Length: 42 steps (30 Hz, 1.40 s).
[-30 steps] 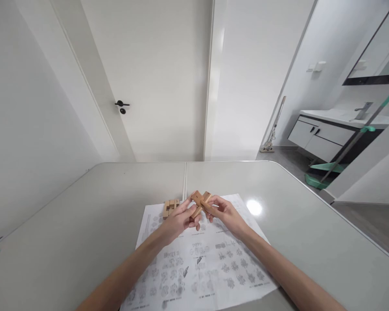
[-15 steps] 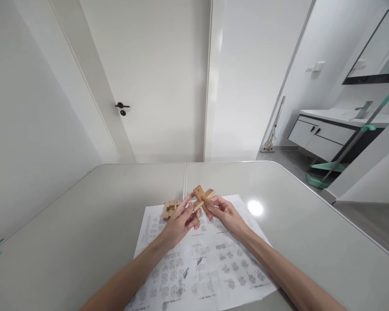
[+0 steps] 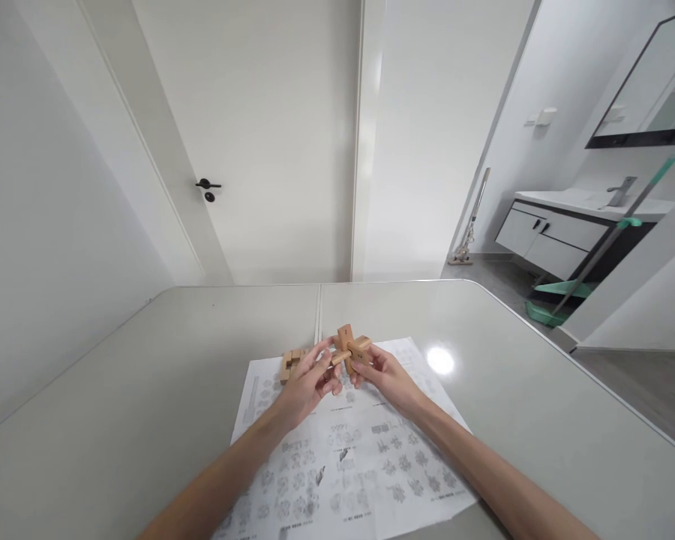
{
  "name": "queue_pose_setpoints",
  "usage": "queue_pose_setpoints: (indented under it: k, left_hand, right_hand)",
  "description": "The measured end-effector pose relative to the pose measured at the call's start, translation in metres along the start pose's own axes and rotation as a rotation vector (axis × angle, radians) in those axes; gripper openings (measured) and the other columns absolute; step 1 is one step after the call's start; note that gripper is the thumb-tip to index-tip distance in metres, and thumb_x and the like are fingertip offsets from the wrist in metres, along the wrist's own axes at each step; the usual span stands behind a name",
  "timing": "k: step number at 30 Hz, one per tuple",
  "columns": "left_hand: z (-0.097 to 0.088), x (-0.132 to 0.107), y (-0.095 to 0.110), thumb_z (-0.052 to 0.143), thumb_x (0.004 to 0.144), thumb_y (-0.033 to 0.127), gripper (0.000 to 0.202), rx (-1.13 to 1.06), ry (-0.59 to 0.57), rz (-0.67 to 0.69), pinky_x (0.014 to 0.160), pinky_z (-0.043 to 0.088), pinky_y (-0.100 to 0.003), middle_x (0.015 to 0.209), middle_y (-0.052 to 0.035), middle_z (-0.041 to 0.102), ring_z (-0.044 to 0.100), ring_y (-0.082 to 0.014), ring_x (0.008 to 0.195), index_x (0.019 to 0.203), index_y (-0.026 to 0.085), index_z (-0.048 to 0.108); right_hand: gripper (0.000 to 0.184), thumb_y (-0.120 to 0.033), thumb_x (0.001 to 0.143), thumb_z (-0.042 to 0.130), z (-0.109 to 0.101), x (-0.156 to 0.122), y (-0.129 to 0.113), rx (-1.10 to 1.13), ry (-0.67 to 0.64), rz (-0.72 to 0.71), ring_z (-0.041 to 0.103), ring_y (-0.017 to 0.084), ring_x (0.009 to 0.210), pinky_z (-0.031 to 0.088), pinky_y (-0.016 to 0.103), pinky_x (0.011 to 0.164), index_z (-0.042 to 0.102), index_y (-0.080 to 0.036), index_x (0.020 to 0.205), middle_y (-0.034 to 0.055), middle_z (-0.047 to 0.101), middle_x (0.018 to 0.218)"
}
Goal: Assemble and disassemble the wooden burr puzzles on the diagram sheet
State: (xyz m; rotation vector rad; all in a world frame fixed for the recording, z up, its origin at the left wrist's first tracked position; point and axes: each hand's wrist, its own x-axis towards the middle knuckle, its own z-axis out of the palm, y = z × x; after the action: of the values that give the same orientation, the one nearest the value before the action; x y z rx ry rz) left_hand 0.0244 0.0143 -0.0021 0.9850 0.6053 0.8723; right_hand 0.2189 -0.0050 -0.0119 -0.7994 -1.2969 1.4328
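A wooden burr puzzle (image 3: pixel 346 337) of crossed, interlocking pieces is held between my two hands above the printed sheet (image 3: pixel 354 420). My left hand (image 3: pixel 310 379) pinches its left side, thumb and fingers closed on a protruding bar. From the right, my right hand (image 3: pixel 391 377) grips the piece facing me, with its fingers partly under the puzzle. The fingers cover some of the joints. Just left of my left hand, a second wooden puzzle (image 3: pixel 287 366) of blocky pieces rests at the sheet's top edge, partly hidden by that hand.
The grey table (image 3: pixel 146 420) has a seam running away from me and a bright light reflection at right. Beyond it stand a white door (image 3: pixel 281 150), a mop (image 3: pixel 471 225) and a sink cabinet (image 3: pixel 551 232). A green dustpan (image 3: pixel 545 313) sits on the floor.
The wooden puzzle has turned in my hands, so its upper piece stands more upright and a front face shows on the right. Both hands keep hold. The view has shifted slightly.
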Motion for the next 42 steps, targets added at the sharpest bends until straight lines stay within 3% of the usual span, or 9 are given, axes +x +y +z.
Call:
queue_pose_setpoints:
  k: [19, 23, 27, 29, 31, 33, 36, 39, 42]
  left_hand:
    - [-0.002, -0.003, 0.009, 0.066, 0.093, 0.049, 0.07, 0.1, -0.045, -0.016, 0.064, 0.041, -0.029, 0.074, 0.0003, 0.056, 0.04, -0.0088, 0.056, 0.15, 0.017, 0.04]
    - [-0.004, 0.002, 0.013, 0.062, 0.093, 0.057, 0.072, 0.252, 0.056, 0.05, 0.057, 0.041, -0.027, 0.067, 0.0029, 0.056, 0.041, -0.0084, 0.05, 0.148, 0.016, 0.041]
    - [-0.019, 0.005, 0.022, 0.054, 0.096, 0.057, 0.056, 0.571, 0.189, 0.215, 0.051, 0.039, -0.024, 0.064, 0.0047, 0.054, 0.04, -0.0093, 0.047, 0.138, 0.02, 0.049]
    - [-0.031, 0.007, 0.025, 0.056, 0.096, 0.051, 0.043, 0.789, 0.286, 0.341, 0.058, 0.043, -0.026, 0.066, 0.0032, 0.054, 0.045, -0.0126, 0.054, 0.128, 0.022, 0.058]
    - [-0.043, 0.009, 0.026, 0.062, 0.093, 0.046, 0.034, 0.945, 0.351, 0.462, 0.075, 0.048, -0.032, 0.075, -0.0008, 0.058, 0.054, -0.0181, 0.072, 0.118, 0.023, 0.065]
    - [-0.053, 0.01, 0.025, 0.068, 0.088, 0.043, 0.035, 1.082, 0.311, 0.509, 0.094, 0.045, -0.039, 0.095, -0.0059, 0.063, 0.057, -0.0245, 0.097, 0.117, 0.023, 0.066]
    - [-0.063, 0.012, 0.025, 0.075, 0.081, 0.048, 0.059, 1.289, 0.142, 0.436, 0.105, 0.039, -0.047, 0.126, -0.0117, 0.058, 0.048, -0.0325, 0.124, 0.132, 0.024, 0.058]
    - [-0.072, 0.012, 0.026, 0.08, 0.072, 0.058, 0.085, 1.452, 0.002, 0.372, 0.11, 0.034, -0.053, 0.14, -0.0138, 0.051, 0.042, -0.0369, 0.131, 0.142, 0.024, 0.047]
    - [-0.081, 0.012, 0.028, 0.079, 0.069, 0.065, 0.093, 1.556, -0.038, 0.377, 0.11, 0.035, -0.054, 0.142, -0.0138, 0.05, 0.044, -0.0377, 0.131, 0.144, 0.025, 0.044]
  right_hand:
    - [0.033, -0.055, 0.083, 0.073, -0.003, -0.002, 0.003, -0.171, 0.104, -0.11, 0.059, 0.019, 0.061, 0.051, 0.036, 0.065, 0.068, -0.023, 0.092, 0.0003, 0.064, 0.066]
    - [0.033, -0.053, 0.081, 0.075, 0.0, -0.002, 0.0, -0.109, 0.156, -0.045, 0.061, 0.019, 0.065, 0.051, 0.036, 0.069, 0.068, -0.022, 0.088, 0.002, 0.067, 0.072]
    - [0.037, -0.055, 0.08, 0.076, -0.008, 0.001, 0.006, 0.024, 0.248, 0.021, 0.06, 0.017, 0.069, 0.051, 0.034, 0.072, 0.065, -0.02, 0.087, 0.003, 0.067, 0.081]
    - [0.038, -0.057, 0.082, 0.073, -0.019, 0.005, 0.012, 0.022, 0.306, 0.033, 0.059, 0.016, 0.069, 0.051, 0.032, 0.072, 0.065, -0.02, 0.088, 0.0027, 0.064, 0.082]
    - [0.043, -0.06, 0.079, 0.074, -0.033, 0.01, 0.019, -0.026, 0.384, 0.021, 0.06, 0.016, 0.07, 0.051, 0.031, 0.068, 0.065, -0.019, 0.088, 0.0035, 0.064, 0.085]
    - [0.047, -0.064, 0.076, 0.074, -0.049, 0.015, 0.024, -0.1, 0.447, 0.017, 0.061, 0.018, 0.07, 0.05, 0.031, 0.062, 0.064, -0.019, 0.087, 0.0051, 0.065, 0.087]
    - [0.049, -0.066, 0.079, 0.067, -0.071, 0.019, 0.029, -0.282, 0.551, 0.0, 0.061, 0.019, 0.067, 0.048, 0.031, 0.059, 0.062, -0.019, 0.085, 0.0061, 0.067, 0.081]
    - [0.041, -0.06, 0.086, 0.058, -0.087, 0.02, 0.03, -0.596, 0.624, -0.007, 0.061, 0.02, 0.063, 0.045, 0.031, 0.061, 0.063, -0.019, 0.084, 0.005, 0.069, 0.073]
    - [0.037, -0.055, 0.085, 0.056, -0.095, 0.019, 0.031, -0.684, 0.663, -0.017, 0.06, 0.022, 0.064, 0.043, 0.032, 0.063, 0.064, -0.019, 0.08, 0.0048, 0.068, 0.068]
